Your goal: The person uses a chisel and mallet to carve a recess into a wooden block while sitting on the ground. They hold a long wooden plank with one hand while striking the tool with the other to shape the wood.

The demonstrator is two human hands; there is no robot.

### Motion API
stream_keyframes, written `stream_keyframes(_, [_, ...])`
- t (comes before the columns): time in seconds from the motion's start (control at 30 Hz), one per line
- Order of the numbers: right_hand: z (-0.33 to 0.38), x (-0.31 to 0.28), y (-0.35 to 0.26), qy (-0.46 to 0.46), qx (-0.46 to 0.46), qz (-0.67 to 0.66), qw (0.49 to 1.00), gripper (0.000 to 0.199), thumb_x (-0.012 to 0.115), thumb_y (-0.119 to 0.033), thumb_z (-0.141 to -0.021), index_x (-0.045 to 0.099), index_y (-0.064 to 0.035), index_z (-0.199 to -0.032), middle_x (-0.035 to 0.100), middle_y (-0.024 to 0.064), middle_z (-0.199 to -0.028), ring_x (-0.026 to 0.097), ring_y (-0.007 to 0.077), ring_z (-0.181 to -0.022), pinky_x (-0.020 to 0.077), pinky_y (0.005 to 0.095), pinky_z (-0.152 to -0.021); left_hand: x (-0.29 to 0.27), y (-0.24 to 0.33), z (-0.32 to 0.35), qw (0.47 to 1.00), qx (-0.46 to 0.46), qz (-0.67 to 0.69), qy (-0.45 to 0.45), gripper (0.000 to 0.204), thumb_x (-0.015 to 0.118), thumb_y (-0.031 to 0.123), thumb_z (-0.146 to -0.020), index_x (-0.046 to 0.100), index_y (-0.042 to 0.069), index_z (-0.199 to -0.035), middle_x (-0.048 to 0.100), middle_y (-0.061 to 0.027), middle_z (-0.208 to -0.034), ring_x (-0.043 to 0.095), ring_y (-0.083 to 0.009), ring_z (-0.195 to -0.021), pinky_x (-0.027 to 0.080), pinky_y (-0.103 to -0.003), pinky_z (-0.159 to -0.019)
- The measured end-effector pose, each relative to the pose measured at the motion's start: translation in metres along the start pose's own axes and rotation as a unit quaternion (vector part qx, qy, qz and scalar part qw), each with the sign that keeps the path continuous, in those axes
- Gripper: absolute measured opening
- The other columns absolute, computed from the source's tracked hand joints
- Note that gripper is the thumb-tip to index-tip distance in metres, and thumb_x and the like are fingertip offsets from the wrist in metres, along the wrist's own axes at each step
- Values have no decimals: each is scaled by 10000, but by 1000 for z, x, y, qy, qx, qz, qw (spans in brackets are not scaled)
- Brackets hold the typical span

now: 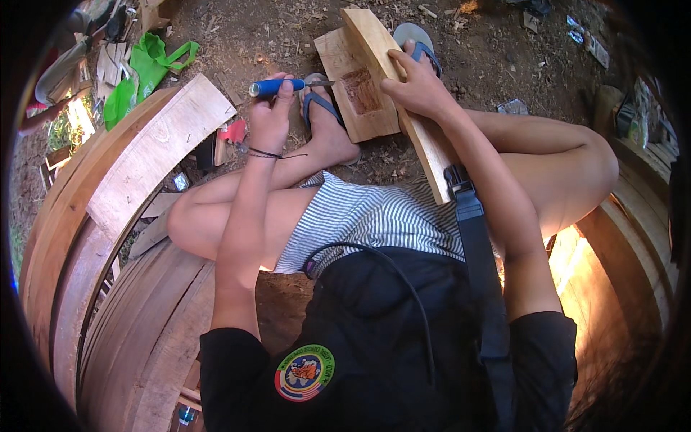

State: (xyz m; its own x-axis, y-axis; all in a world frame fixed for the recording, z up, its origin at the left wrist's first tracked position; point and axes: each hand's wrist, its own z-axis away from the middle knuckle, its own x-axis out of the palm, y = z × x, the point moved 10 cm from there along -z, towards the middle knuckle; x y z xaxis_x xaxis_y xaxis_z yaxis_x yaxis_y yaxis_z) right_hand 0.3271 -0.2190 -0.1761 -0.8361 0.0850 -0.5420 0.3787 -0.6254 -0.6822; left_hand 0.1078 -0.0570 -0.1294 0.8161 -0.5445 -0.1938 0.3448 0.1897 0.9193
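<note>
My left hand [272,119] is closed round the handle of a blue-handled chisel [277,88]. Its narrow metal blade points right, with the tip at the edge of a wooden block [374,128]. A rough, reddish-brown rectangular recess [362,91] is cut into that block. Against the block's right side lies a long pale wooden board [426,147], slanting from beyond my feet back to my lap. My right hand [417,85] grips this board near its far half, thumb on the left side and fingers over the top.
Curved planks [155,147] are stacked on my left, with nails sticking out of the top one. A green bag [150,68] lies beyond them. My sandalled feet [327,108] flank the wood on dirt strewn with chips. More timber [626,252] stands at right. A black strap [481,266] hangs over my lap.
</note>
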Motion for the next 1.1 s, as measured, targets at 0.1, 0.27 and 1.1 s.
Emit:
stream_keyframes(0.1, [2, 2, 4, -9, 27, 12, 1000, 744, 599, -392, -751, 424, -115, -1420, 288, 388, -1434, 262, 480, -1378, 265, 472, -1128, 4, -2, 2, 1000, -5, 16, 6, 402, 690, 204, -900, 560, -37, -1194, 652, -134, -1114, 621, -163, -1006, 505, -277, -861])
stream_keyframes(0.27, [2, 2, 3, -3, 22, 50, 999, 738, 597, -391, -759, 418, -125, -1423, 272, 369, -1449, 273, 474, -1373, 265, 458, -1133, 16, 7, -4, 996, 46, -76, -22, 328, 721, 86, -843, 570, -15, -1116, 659, -131, -1077, 632, -172, -993, 522, -289, -848])
stream_keyframes(1.1, [-7, -3, 0, 4, 3, 105, 995, 734, 608, -387, -800, 395, -71, -1428, 257, 254, -1511, 379, 401, -1336, 350, 433, -1088, 45, 34, -5, 989, 103, -91, -63, 259, 664, 18, -818, 574, 55, -1059, 620, -55, -975, 597, -155, -910, 521, -303, -808])
